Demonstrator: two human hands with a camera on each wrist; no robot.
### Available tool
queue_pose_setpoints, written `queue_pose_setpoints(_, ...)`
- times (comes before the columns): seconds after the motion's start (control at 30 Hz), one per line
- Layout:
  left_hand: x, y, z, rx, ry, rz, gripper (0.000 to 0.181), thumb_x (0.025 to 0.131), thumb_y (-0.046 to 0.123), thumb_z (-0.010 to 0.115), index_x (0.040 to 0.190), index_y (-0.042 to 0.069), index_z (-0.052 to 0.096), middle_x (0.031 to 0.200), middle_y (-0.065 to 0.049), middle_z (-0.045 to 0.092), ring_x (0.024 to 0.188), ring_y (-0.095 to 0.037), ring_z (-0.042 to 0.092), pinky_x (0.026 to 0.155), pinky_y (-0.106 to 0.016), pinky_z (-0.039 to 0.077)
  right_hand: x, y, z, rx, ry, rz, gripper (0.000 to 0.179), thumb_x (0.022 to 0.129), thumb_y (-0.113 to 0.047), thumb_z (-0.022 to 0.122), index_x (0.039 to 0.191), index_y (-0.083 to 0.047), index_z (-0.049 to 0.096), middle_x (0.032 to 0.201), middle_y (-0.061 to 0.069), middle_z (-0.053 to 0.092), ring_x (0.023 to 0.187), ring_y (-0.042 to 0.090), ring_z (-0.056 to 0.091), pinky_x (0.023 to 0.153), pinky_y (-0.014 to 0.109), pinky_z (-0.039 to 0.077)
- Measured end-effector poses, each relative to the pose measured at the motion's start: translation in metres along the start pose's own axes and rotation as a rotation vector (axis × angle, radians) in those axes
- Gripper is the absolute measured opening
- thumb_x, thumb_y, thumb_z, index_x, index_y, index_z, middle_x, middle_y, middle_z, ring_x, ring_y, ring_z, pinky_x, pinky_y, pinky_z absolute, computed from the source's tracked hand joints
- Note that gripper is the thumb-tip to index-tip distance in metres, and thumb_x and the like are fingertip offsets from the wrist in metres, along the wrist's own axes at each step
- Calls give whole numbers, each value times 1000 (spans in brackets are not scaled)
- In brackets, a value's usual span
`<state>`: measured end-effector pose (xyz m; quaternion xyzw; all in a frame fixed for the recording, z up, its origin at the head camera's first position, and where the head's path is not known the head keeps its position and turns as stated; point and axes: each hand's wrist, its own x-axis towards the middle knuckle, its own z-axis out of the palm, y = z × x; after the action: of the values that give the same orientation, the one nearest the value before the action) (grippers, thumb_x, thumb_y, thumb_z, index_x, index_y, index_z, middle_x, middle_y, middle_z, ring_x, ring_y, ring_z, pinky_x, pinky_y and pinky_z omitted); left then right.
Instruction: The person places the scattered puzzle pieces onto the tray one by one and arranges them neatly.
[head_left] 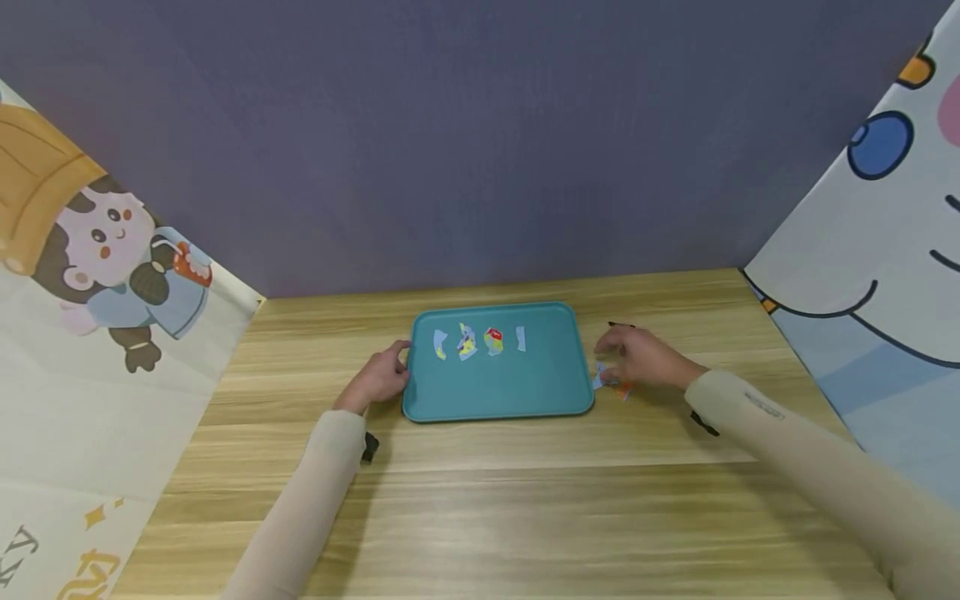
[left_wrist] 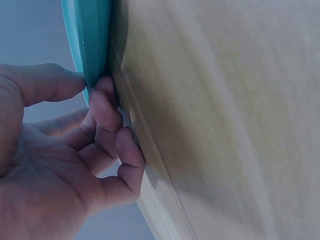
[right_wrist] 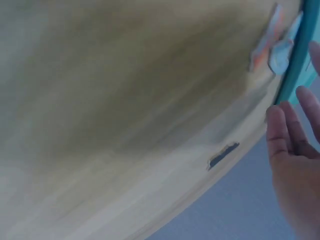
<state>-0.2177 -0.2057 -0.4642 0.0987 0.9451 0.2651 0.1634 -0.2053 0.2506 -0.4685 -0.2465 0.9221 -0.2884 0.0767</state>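
A teal tray (head_left: 510, 387) lies on the table, with several small torn-looking printed pieces in a row on it, among them a red-and-yellow one (head_left: 492, 341) and a narrow light-blue one (head_left: 521, 338). My left hand (head_left: 381, 377) holds the tray's left rim; in the left wrist view the thumb (left_wrist: 60, 82) is on the edge and bent fingers sit below it. Beyond the right rim, my right hand (head_left: 643, 358) hovers with loosely bent fingers over a light-blue piece (right_wrist: 281, 57) and an orange piece (right_wrist: 265, 42). Nothing shows between the right fingers.
A dark flat piece (right_wrist: 222, 156) lies near the table's far edge, beyond the right hand. The wood-grain table (head_left: 480, 508) meets a purple-grey wall (head_left: 480, 150) at the back. Cartoon-printed panels (head_left: 112, 400) stand at both sides.
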Motion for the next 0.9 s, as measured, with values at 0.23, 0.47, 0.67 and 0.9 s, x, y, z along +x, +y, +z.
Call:
queue_pose_setpoints(0.23,1,0,0,-2,-6,-11,59,90,4,52,145,1,29,96,-16,63,73,-20,58,64,-33,48,-8,3,10,-36,15,-100,37,74,-19,82,103,-1,68,102,5,61,99,28,57,90,48,42)
queue_pose_setpoints(0.47,3,-1,0,-9,-13,-22,60,91,5,53,145,3,28,97,-16,62,74,-20,58,63,-33,48,-7,3,19,-48,53,-100,36,72,-20,83,100,-2,69,96,5,61,89,23,56,83,44,44)
queue_pose_setpoints(0.67,3,-1,1,-15,-12,-17,60,90,4,53,145,2,29,95,-15,62,74,-20,58,63,-33,48,-6,0,19,-31,49,-72,31,74,-18,82,99,-4,70,94,3,60,83,18,54,75,37,46)
queue_pose_setpoints(0.9,3,-2,1,-10,-5,-13,59,90,4,53,145,2,30,96,-15,62,74,-21,58,63,-33,48,-6,3,17,5,43,-62,26,78,-12,78,101,-3,69,92,3,60,77,13,57,75,36,49)
